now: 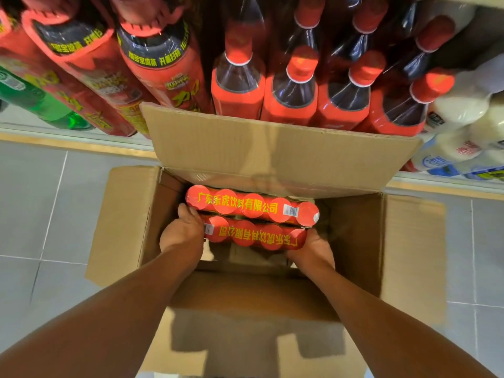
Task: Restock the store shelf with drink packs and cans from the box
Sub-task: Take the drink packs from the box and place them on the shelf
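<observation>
- Many grey tiles make the floor (41,200), and it shows bare to the left and right of the box.
- One shelf (68,129) runs along the far side, with a pale front edge just past the box.
- Lots of bottles fill the shelf: big red bottles (152,58) on the left with yellow writing on a black band, wrapped red-capped bottles (294,88) in the middle, white bottles (463,105) on the right, and a green bottle (41,102) far left.
- One brown cardboard box (403,241) sits on the floor with all four flaps open. Its far flap (272,148) leans up against the red-capped bottles.
- Two red packs of cans lie side by side inside the box, against its far wall. Bare box bottom shows beside them on the right and on the near side.
- The far pack (251,204) reads "广东乐虎饮料有限公司" in yellow. The near pack (253,236) has the same words upside down.
- The left hand (182,230) grips the near pack's left end with curled fingers.
- The right hand (313,248) cups and holds its right end.
</observation>
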The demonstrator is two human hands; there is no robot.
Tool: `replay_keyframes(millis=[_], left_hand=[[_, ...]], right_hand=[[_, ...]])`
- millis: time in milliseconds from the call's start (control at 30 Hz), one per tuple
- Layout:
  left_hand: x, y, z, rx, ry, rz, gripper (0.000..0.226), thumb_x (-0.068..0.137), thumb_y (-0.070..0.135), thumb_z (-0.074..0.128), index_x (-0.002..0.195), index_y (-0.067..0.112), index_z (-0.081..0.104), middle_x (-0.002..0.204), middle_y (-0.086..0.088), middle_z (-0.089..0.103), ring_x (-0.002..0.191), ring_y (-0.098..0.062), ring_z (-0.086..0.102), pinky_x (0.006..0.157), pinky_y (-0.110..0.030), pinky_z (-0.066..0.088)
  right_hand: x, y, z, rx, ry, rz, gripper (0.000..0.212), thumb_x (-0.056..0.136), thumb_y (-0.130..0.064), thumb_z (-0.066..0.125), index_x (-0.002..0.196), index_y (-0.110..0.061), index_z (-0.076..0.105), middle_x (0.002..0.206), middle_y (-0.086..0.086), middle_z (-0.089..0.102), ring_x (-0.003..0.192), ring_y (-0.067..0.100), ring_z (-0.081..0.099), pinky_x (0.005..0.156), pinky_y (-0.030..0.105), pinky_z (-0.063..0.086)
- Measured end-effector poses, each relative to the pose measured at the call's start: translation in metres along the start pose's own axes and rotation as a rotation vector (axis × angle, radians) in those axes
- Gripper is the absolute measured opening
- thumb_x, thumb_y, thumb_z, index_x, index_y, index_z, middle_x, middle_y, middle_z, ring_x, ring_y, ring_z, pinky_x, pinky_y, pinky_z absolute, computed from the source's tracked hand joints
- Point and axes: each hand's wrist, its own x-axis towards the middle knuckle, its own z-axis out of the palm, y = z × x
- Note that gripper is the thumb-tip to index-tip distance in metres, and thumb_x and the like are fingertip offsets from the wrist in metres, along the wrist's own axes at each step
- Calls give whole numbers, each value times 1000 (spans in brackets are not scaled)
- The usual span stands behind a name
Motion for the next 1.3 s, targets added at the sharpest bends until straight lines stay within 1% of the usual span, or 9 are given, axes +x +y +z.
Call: replay_keyframes(millis=[433,567,667,733,800,900,1100,1200,1300], left_hand=[[-85,-38,-51,-130,156,126,39,101,19,43,137,9,31,125,-10,43,93,-21,66,69,-29,53],[-121,-68,-87,-490,120,149,37,95,27,55,125,17,36,120,-8,55,102,-26,60,84,-38,50],[-150,-98,-118,-877,111,259,48,87,24,68,129,21,44,114,-5,63,101,-25,61,89,-41,49],[-173,-117,-143,-1034,159,354,47,81,28,72,120,30,47,103,5,62,93,-17,61,81,-31,50],[-196,-132,-164,-1050,208,392,46,76,29,74,113,35,47,97,13,59,89,-9,60,72,-15,43],[-234,-155,-197,-1059,286,435,47,77,34,78,114,31,50,100,14,62,89,-5,62,69,-11,41],[-347,-206,-277,-1152,337,418,53,74,31,86,117,33,53,105,16,64,97,-3,64,73,-12,45],[-403,-233,-314,-1190,405,427,54,74,30,86,117,35,54,108,19,64,102,3,60,78,-16,47],[-460,-263,-351,-1234,501,436,55,69,42,86,113,45,53,109,26,63,104,7,58,70,-14,47]], right_hand=[[-60,-2,-69,-3,-40,-8,48,76,-29,85,114,-23,57,96,-5,65,86,13,64,75,28,55],[-100,-21,-115,-20,-57,-27,47,69,-32,85,108,-27,59,92,-7,67,84,12,64,74,28,55],[-131,-31,-151,-29,-42,-55,50,63,-37,86,107,-29,62,95,-7,69,87,13,64,77,27,54],[-156,-38,-176,-19,-28,-99,50,63,-41,87,108,-30,67,92,-10,71,82,10,65,70,21,52],[-181,-42,-196,-29,-15,-158,48,66,-42,85,110,-29,69,94,-9,73,87,12,69,74,23,54],[-230,-59,-235,-32,8,-183,45,70,-43,81,111,-27,69,102,-4,75,97,20,70,84,31,55],[-357,-88,-326,74,164,-246,45,72,-45,83,112,-31,66,105,-7,74,106,19,69,77,23,43],[-417,-98,-370,139,201,-312,50,72,-39,85,116,-27,64,97,-8,74,100,20,71,72,22,47],[-482,-114,-413,178,260,-419,45,69,-39,89,105,-31,64,83,-16,71,84,11,70,56,8,44]])
